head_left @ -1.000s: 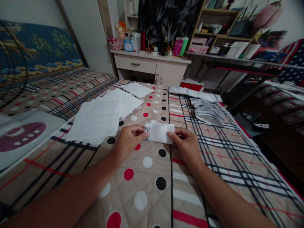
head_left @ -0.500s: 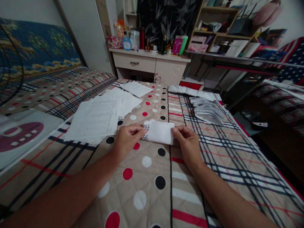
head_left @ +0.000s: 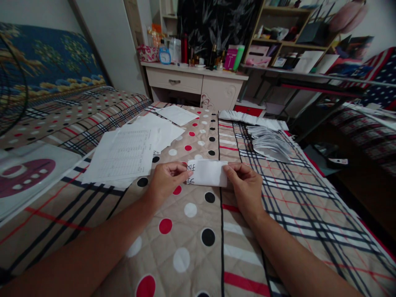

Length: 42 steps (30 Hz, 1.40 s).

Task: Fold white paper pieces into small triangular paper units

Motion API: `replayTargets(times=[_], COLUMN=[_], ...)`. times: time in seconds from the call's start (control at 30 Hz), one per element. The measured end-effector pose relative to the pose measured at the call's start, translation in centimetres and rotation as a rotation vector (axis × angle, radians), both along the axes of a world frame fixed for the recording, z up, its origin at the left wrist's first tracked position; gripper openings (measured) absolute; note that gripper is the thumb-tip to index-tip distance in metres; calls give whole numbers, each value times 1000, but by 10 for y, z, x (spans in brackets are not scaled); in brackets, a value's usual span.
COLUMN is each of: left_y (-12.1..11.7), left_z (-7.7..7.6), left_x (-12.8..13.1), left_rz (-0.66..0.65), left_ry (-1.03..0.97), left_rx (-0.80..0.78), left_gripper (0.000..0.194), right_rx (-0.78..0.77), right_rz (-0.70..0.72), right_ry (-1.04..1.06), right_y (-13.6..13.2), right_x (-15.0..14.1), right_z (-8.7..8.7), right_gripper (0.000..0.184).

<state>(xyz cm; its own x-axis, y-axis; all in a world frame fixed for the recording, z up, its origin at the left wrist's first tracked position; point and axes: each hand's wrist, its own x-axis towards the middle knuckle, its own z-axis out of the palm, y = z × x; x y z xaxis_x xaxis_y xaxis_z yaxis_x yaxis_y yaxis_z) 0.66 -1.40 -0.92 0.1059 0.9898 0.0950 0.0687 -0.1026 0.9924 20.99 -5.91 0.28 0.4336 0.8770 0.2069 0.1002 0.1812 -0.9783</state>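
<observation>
I have a small folded slip of white paper (head_left: 208, 173) pinched at both ends, my left hand (head_left: 167, 181) gripping the end with dark printed characters and my right hand (head_left: 246, 185) gripping the plain end, low over the spotted quilt (head_left: 192, 247). I judge I am partway through folding it: the crease looks made, so next I should press it flat with even pressure. Finished folded slips (head_left: 272, 146) lie well apart ahead to my right, loose sheets (head_left: 130, 152) to my left.
</observation>
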Motion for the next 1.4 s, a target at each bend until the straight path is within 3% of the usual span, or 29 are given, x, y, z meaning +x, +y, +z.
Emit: replayTargets(times=[0.67, 1.13, 1.4], left_y=[-4, -1, -4], left_z=[8, 2, 7], left_x=[2, 2, 2], left_rz=[3, 3, 2], left_ry=[15, -21, -69], left_rx=[-51, 3, -81], left_gripper=[15, 17, 18], right_rx=[25, 17, 15], right_rz=[-55, -62, -57], right_ry=[-25, -55, -52], right_y=[-2, -1, -1], right_x=[-2, -2, -2], right_z=[2, 1, 1], right_gripper=[19, 20, 19])
